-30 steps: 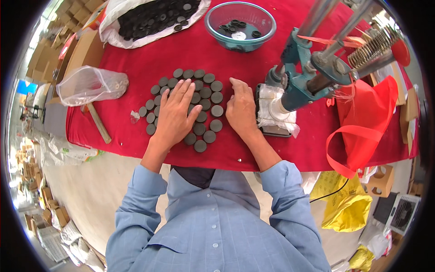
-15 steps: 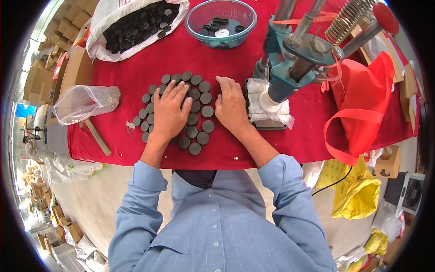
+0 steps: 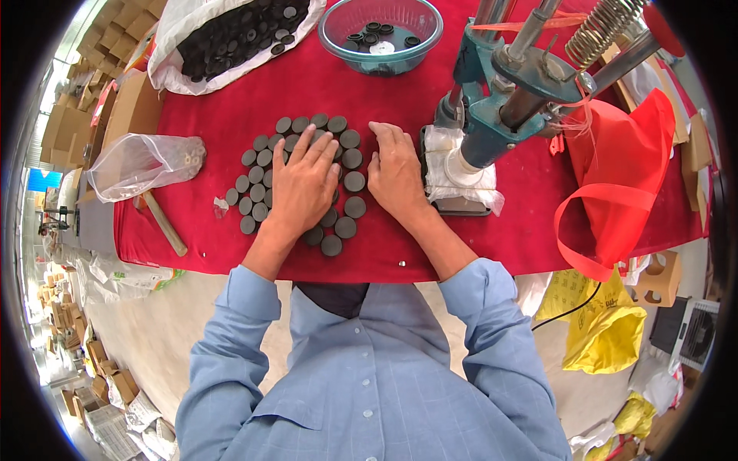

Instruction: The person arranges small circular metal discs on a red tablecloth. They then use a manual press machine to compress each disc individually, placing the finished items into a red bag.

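Dark discs [image 3: 261, 178] under flat left hand [image 3: 305, 187]; right hand [image 3: 396, 170] flat beside; both grips spread, clamping nothing.

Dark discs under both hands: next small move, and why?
Probably slide the right hand inward to close up the dark discs: the left hand lies flat on the cluster, while discs at its right and lower edges sit loose on the red cloth.

Red-covered table [image 3: 231, 253], far from any wall, under bright even daylight. Pale concrete floor [image 3: 154, 330] below and left of the hands. Stacked cardboard boxes [image 3: 84, 115] far left of the hands. Yellow bag [image 3: 607, 330] on the floor, lower right. Small fan [image 3: 696, 334] beyond it.
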The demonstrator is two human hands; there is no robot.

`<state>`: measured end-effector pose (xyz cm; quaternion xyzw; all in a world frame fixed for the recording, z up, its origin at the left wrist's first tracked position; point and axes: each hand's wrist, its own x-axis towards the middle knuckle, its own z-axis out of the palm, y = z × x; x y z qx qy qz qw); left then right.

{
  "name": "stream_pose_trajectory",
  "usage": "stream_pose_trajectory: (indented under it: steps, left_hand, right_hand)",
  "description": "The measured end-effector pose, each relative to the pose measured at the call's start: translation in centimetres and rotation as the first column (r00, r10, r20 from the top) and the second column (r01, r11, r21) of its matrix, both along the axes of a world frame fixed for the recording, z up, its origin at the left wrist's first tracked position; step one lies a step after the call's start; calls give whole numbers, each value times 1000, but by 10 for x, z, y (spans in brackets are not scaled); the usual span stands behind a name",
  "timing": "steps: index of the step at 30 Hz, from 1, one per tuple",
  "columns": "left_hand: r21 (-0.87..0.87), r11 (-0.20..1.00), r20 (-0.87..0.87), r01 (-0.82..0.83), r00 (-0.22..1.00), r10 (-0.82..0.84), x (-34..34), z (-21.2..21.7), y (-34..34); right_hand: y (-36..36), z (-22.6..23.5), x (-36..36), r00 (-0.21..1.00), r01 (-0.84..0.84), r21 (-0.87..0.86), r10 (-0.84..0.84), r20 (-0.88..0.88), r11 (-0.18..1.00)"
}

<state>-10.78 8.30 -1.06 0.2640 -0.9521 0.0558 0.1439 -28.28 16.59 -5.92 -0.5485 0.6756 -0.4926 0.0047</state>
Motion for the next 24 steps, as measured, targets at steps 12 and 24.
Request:
stream_pose_trajectory:
  steps: [12, 24]
  left_hand:
    - [136, 989, -139, -56, 988, 75, 24, 4, 14]
    - [278, 920, -256, -276, 902, 348, 114, 2, 50]
  right_hand:
    - [-1, 4, -1, 1000, 7, -16, -7, 22, 1000]
    - [9, 15, 5, 974, -223, 104, 225, -10, 969]
